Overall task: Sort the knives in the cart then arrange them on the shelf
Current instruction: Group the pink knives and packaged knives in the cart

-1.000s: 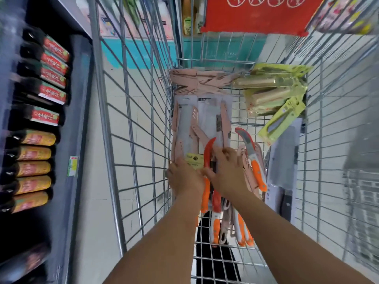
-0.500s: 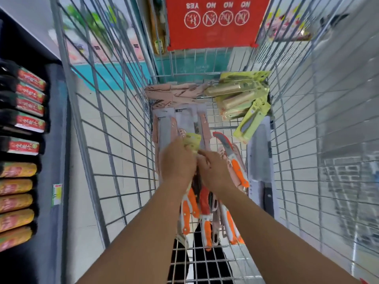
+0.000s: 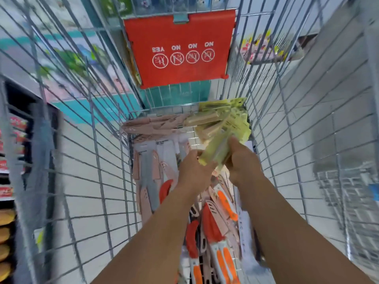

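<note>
- A yellow-green carded knife pack (image 3: 215,152) was held between both hands above the floor of the wire shopping cart (image 3: 98,160), tilted, just in front of a heap of similar yellow-green knife packs (image 3: 227,119) at the cart's far right corner.
- The right hand (image 3: 243,162) grasped the pack's right edge, thumb up along it.
- The left hand (image 3: 194,173) held the pack's near left corner; its fingers lay hidden under the pack.
- Pale pink sheathed knives (image 3: 151,126) lay crosswise at the far end, beside the yellow-green heap.
- White cards carrying grey and pink knives (image 3: 147,171) lay along the cart's left side.
- Orange-handled knives with white and orange sheaths (image 3: 219,242) were piled under the forearms.
- A red plastic flap with white warning symbols (image 3: 180,48) hung on the cart's far wall.
- Outside, on the left, blurred shelf goods (image 3: 6,201) showed through the wire.
</note>
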`<state>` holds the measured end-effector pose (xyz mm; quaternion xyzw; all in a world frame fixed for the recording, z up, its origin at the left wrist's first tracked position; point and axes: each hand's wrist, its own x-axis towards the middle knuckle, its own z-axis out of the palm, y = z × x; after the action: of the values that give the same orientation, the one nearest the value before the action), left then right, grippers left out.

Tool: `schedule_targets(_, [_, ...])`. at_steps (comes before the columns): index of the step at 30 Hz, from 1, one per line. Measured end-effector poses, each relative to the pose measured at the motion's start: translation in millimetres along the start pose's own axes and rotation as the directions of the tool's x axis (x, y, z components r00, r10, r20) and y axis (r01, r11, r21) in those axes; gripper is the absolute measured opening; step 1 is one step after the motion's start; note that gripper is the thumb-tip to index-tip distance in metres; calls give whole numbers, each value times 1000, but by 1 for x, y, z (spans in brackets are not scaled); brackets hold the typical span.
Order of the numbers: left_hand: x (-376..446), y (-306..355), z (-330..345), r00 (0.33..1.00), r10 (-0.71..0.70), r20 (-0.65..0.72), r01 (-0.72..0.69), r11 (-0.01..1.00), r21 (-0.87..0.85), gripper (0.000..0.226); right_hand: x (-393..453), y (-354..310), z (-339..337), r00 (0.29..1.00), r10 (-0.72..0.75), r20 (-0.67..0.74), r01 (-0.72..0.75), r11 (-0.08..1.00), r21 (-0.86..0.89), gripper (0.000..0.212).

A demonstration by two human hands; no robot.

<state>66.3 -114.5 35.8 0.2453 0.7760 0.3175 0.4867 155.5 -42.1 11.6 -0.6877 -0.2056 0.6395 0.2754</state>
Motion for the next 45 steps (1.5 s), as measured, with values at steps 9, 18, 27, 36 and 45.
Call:
schedule_targets(9, [98,45,-3,976,-24,-217,18,999,-30,55,57,-69,37,997,-45,-62,45,999,-3,26])
schedule_targets(18, [143,37,-2,968,-211,-138,207,977,-41,60,98,-72,60,980,-143,-135,109,967,-230,12])
schedule_targets(27, [139,40,21,997,-25,-73,24,1000,-3,46,70,-46,35,874,-445,-194,336,842,-422,33])
schedule_targets(36, [129,24,21,1000,8,-23,-2,971,238,80,65,5,12,946,-215,-244,-33,683,-730,73])
schedule_targets(45, [131,34,26,992,91,-91,-69,972,227,54,84,-5,11,985,-18,-173,-76,851,-520,28])
